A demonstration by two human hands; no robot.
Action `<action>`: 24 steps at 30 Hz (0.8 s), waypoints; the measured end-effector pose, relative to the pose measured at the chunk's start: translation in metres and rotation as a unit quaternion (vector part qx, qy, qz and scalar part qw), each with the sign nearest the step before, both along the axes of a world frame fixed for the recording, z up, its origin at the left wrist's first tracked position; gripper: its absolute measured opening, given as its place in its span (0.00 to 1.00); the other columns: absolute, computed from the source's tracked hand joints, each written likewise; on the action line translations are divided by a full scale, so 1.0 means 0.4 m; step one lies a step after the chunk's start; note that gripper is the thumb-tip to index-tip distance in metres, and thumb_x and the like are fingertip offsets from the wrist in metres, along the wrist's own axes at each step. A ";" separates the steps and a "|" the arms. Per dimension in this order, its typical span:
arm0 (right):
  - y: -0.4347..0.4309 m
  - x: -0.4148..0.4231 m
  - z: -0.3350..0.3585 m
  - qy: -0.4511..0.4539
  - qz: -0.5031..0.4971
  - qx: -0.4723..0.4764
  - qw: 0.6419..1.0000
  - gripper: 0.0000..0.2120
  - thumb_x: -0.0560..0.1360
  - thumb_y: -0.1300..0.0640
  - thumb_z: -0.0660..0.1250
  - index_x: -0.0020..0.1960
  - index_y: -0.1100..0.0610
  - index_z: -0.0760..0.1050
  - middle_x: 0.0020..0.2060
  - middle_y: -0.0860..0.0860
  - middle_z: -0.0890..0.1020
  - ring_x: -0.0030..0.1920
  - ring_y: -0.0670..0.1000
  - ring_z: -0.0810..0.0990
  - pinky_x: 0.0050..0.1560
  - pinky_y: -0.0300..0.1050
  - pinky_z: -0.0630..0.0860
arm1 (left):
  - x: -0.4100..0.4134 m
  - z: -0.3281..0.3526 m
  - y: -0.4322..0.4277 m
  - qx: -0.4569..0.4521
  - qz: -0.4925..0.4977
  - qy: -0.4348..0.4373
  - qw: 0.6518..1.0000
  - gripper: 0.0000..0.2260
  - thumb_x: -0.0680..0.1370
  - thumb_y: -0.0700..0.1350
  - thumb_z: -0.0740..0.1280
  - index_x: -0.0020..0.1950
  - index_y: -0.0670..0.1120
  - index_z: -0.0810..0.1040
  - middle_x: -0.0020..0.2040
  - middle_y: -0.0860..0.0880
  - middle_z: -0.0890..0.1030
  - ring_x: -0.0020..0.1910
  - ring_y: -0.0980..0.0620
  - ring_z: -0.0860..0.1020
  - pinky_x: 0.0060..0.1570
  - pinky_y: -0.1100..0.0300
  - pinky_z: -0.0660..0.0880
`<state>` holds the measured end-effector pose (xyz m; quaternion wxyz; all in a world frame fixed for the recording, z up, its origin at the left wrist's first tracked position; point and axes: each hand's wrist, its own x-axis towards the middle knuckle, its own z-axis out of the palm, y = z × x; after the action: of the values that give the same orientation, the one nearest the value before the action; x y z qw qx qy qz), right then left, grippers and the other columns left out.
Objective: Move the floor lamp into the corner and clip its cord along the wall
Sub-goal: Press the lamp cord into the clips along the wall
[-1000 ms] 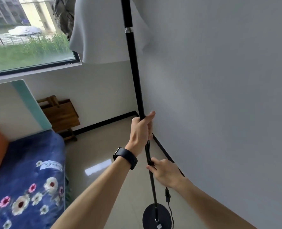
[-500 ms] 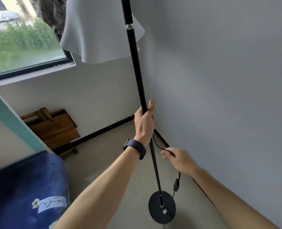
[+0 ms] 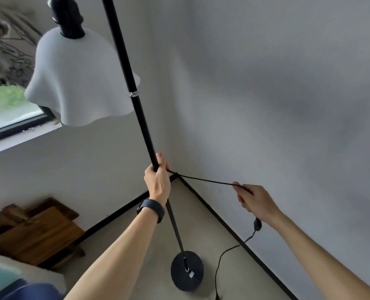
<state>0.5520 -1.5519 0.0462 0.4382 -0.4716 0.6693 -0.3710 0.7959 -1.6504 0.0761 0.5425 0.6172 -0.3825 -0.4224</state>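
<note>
in the head view, the floor lamp [image 3: 146, 135] is seen standing close to the corner of the room, its black pole tilted so that the top leans to the left. its round black base [image 3: 187, 270] is set on the grey floor [image 3: 136, 232], near both walls but touching neither. the white wavy shade [image 3: 80, 79] is hung to the left of the pole, in front of the window [image 3: 8, 105].

the pole is gripped about midway up by the left hand [image 3: 158, 180], the fingers being wrapped fully around it; a dark watch [image 3: 151, 210] is worn on that wrist. the cord [image 3: 203, 180] is pinched between the closed fingers of the right hand [image 3: 255, 202] and is drawn taut from the left hand across the corner. below the right hand the cord's inline switch [image 3: 257, 225] is hung, and the rest of the cord is trailed slackly down to the floor just right of the base.

a black skirting strip [image 3: 223, 219] is run along the foot of both walls. folded wooden furniture [image 3: 32, 230] is leaned against the left wall. whether the cord is fastened anywhere cannot be told.
</note>
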 end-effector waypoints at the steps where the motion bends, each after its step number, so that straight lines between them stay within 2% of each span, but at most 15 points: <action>1: -0.048 0.001 -0.002 -0.003 0.006 0.009 1.000 0.26 0.79 0.41 0.66 0.28 0.52 0.67 0.23 0.47 0.68 0.25 0.49 0.62 0.30 0.41 0.62 | -0.004 -0.002 -0.055 0.005 0.004 -0.001 1.000 0.23 0.81 0.59 0.61 0.32 0.45 0.70 0.29 0.49 0.70 0.29 0.50 0.67 0.34 0.57 0.66; 4: -0.166 0.001 -0.024 0.005 0.016 0.043 0.999 0.26 0.76 0.42 0.71 0.28 0.53 0.65 0.24 0.48 0.67 0.25 0.48 0.62 0.31 0.40 0.61 | -0.008 -0.013 -0.199 0.034 0.014 -0.013 0.999 0.25 0.80 0.61 0.61 0.30 0.45 0.71 0.29 0.48 0.70 0.30 0.49 0.68 0.35 0.57 0.67; 7: -0.262 0.015 -0.056 0.022 0.030 0.060 0.998 0.27 0.71 0.39 0.74 0.29 0.54 0.65 0.25 0.49 0.65 0.26 0.49 0.60 0.31 0.41 0.59 | -0.004 -0.022 -0.334 0.044 0.012 -0.010 0.999 0.25 0.80 0.61 0.62 0.30 0.45 0.72 0.29 0.49 0.69 0.29 0.50 0.67 0.35 0.57 0.67; 10: -0.370 0.056 -0.085 0.031 0.025 0.064 0.997 0.28 0.70 0.37 0.75 0.31 0.56 0.65 0.25 0.48 0.64 0.26 0.47 0.61 0.32 0.42 0.60 | 0.004 -0.032 -0.467 0.046 0.014 -0.005 0.999 0.25 0.80 0.60 0.63 0.30 0.44 0.72 0.30 0.49 0.70 0.29 0.51 0.68 0.35 0.58 0.69; 13: -0.485 0.105 -0.113 0.039 0.007 0.064 0.997 0.28 0.70 0.37 0.74 0.32 0.56 0.65 0.24 0.45 0.63 0.24 0.44 0.60 0.30 0.38 0.59 | 0.024 -0.045 -0.601 0.055 0.013 0.001 0.998 0.25 0.80 0.59 0.63 0.29 0.44 0.71 0.29 0.49 0.71 0.28 0.51 0.69 0.34 0.59 0.69; 17: -0.642 0.166 -0.150 0.064 -0.028 0.069 0.995 0.29 0.73 0.35 0.70 0.31 0.55 0.61 0.26 0.50 0.65 0.25 0.45 0.61 0.30 0.39 0.60 | 0.058 -0.077 -0.776 0.065 0.002 0.009 0.998 0.24 0.80 0.57 0.63 0.29 0.44 0.69 0.26 0.50 0.70 0.25 0.51 0.68 0.34 0.59 0.68; 20: -0.747 0.207 -0.172 0.082 -0.035 0.072 0.993 0.29 0.78 0.36 0.63 0.30 0.55 0.61 0.21 0.45 0.65 0.22 0.43 0.62 0.33 0.35 0.64 | 0.068 -0.095 -0.893 0.074 -0.003 0.027 0.997 0.23 0.80 0.56 0.63 0.30 0.45 0.69 0.27 0.51 0.70 0.25 0.52 0.69 0.34 0.59 0.69; 24: -0.859 0.242 -0.195 0.086 -0.059 0.082 0.991 0.29 0.80 0.37 0.59 0.29 0.56 0.63 0.18 0.45 0.64 0.20 0.42 0.63 0.37 0.36 0.66 | 0.055 -0.115 -1.019 0.083 -0.026 0.037 0.996 0.22 0.81 0.56 0.63 0.32 0.43 0.70 0.28 0.50 0.72 0.26 0.53 0.70 0.32 0.59 0.70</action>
<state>0.6486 -1.8954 -0.0317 0.3933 -0.4236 0.7597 -0.2978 0.8178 -2.0580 0.0301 0.4923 0.6339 -0.3413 -0.4893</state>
